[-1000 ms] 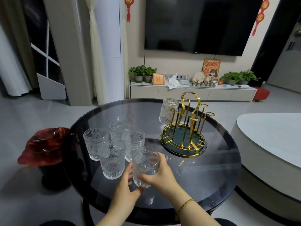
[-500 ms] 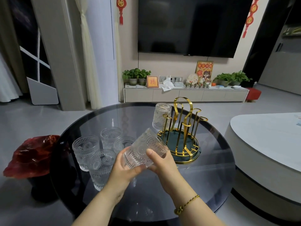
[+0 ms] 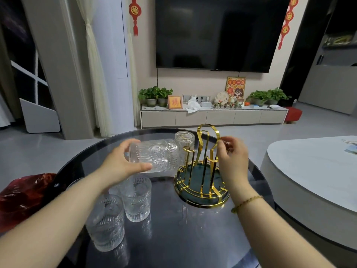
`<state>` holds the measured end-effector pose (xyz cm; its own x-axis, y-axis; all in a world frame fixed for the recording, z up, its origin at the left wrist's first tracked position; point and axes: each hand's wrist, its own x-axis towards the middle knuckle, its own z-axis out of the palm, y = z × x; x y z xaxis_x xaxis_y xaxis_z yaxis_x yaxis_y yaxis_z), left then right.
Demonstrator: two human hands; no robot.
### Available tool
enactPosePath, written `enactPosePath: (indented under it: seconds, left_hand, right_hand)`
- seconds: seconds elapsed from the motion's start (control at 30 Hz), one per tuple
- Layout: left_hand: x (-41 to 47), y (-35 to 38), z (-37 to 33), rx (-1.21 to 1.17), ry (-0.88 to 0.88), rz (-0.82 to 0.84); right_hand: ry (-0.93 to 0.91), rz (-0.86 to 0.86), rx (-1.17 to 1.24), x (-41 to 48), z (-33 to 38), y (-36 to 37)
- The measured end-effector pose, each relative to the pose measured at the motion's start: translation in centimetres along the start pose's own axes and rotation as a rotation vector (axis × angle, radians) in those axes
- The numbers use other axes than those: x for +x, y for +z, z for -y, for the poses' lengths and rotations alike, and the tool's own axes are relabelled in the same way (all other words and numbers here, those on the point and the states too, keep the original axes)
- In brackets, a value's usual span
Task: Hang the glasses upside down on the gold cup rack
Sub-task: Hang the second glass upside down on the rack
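My left hand (image 3: 123, 167) grips a clear embossed glass (image 3: 156, 155) lying on its side in the air, mouth toward the gold cup rack (image 3: 202, 182). The rack stands on a dark green round base on the dark glass table (image 3: 193, 238). One glass (image 3: 184, 139) hangs upside down on a prong at the rack's back left. My right hand (image 3: 231, 161) is at the rack's right side, fingers pinched around a prong there. Several more glasses stand upright near my left forearm, among them one (image 3: 137, 198) and another (image 3: 106, 223).
A red crinkled object (image 3: 23, 196) sits low beyond the table's left edge. A pale rounded table (image 3: 309, 171) stands close on the right. A TV cabinet with plants (image 3: 212, 117) lines the far wall.
My left hand has taken the glass alone and carried it up and right toward the rack, now horizontal. My right hand let go of it and moved to the rack's right prong.
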<state>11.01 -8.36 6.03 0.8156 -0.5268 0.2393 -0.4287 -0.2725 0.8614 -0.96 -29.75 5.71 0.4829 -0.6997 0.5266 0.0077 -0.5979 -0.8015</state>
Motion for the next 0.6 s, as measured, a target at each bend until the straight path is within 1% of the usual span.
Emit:
enactPosePath:
  seconds: [0.03,0.1,0.23,0.3,0.4,0.47,0.6]
  left_hand:
    - [0.8,-0.2,-0.4,0.062,0.009,0.028]
    - [2.4,-0.3,-1.0,0.174,0.031,0.076]
    - [5.4,-0.1,-2.7,0.348,0.088,0.126]
    - [6.8,0.2,-3.6,0.403,0.102,0.165]
    - [8.8,0.9,-5.3,0.519,0.139,0.255]
    - [9.8,1.5,-6.3,0.570,0.169,0.296]
    - [11.5,3.0,-7.8,0.613,0.186,0.359]
  right_hand:
    - [-0.020,0.006,-0.103,1.2,-0.2,0.0]
    - [-0.028,0.075,-0.232,3.4,-0.6,0.3]
    - [-0.034,0.239,-0.269,6.4,-1.0,1.4]
    - [-0.042,0.278,-0.335,7.0,-1.1,1.9]
    - [-0.135,0.264,-0.467,7.1,-1.9,2.5]
    - [-0.171,0.231,-0.467,6.8,-2.5,2.8]
    - [-0.165,0.204,-0.429,6.8,-2.7,2.7]
